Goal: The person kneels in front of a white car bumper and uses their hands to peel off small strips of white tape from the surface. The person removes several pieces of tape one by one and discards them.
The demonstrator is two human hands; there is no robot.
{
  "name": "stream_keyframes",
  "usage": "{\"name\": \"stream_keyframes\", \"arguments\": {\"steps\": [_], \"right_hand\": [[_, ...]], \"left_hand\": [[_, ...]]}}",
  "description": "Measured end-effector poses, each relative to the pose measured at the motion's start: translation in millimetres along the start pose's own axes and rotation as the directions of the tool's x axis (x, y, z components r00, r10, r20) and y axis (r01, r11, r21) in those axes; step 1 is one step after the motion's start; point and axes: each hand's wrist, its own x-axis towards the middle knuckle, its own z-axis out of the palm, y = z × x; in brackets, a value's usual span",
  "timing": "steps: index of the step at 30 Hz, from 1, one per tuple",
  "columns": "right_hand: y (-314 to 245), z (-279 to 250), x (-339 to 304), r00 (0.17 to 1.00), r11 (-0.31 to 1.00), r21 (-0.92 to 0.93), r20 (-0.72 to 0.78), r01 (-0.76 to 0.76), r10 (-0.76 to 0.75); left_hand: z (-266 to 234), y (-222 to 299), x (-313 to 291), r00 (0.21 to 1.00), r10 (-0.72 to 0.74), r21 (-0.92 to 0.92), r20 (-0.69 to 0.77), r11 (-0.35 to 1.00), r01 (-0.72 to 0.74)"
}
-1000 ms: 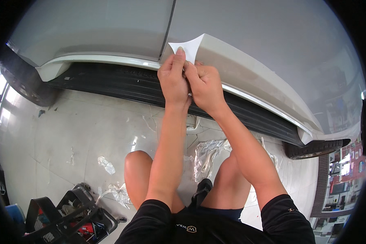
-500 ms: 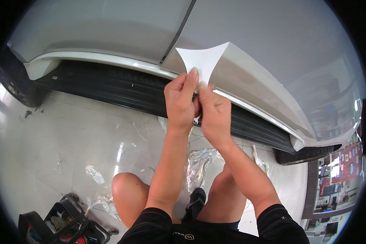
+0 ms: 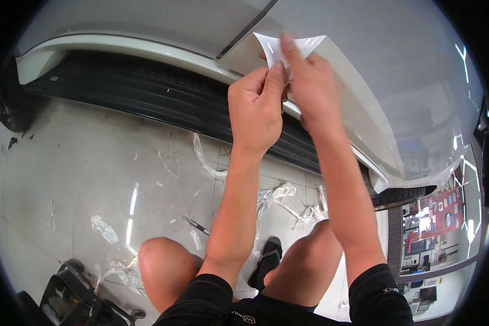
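L hand [image 3: 255, 106] & R hand [image 3: 308, 81] both pinched shut on white film corner [image 3: 288, 46], lifted off white car panel [image 3: 375, 98] just above them, prob for peel grip; film scraps [image 3: 280, 195] on floor below.

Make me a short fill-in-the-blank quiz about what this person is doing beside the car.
1. Both hands, the left hand and the right hand, pinch a white flap of ____ peeled up from the car body.
2. Below the body panel runs a ____-coloured side step.
3. Torn scraps of clear film lie on the tiled ____.
4. The person crouches with bare ____ showing above the black shorts.

Missing words: film; black; floor; knees
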Motion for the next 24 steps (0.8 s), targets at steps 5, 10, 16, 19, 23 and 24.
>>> {"name": "stream_keyframes", "arguments": {"steps": [5, 10, 16, 19, 23, 24], "right_hand": [[19.5, 10.8, -4.8, 0.977, 0.98, -0.052, -0.078, 0.193, -0.197], [35.5, 4.9, -13.2, 0.913, 0.895, -0.251, -0.079, 0.37, -0.4], [50.8, -0.1, -27.4, 0.926, 0.902, -0.241, -0.036, 0.357, -0.376], [56.6, -0.7, -38.1, 0.942, 0.93, -0.174, -0.027, 0.324, -0.334], [63.8, -5.8, -49.9, 0.953, 0.946, -0.133, -0.019, 0.297, -0.302], [65.7, -6.6, -52.0, 0.956, 0.947, -0.139, -0.016, 0.289, -0.294]], "left_hand": [[3.0, -4.6, -5.0, 0.995, 0.082, 0.028, -0.064, 0.996, -0.081], [1.1, -15.1, -17.4, 0.995, 0.033, 0.082, -0.091, 0.996, -0.025], [-2.9, -23.8, -39.1, 0.995, 0.049, 0.044, -0.083, 0.998, -0.045], [-6.8, -29.6, -50.5, 0.997, 0.049, 0.02, -0.065, 0.999, -0.048], [-6.9, -32.5, -65.9, 0.997, -0.003, 0.029, -0.072, 1.0, 0.005], [-6.7, -34.8, -68.8, 0.997, -0.003, 0.013, -0.076, 1.0, 0.004]]}}
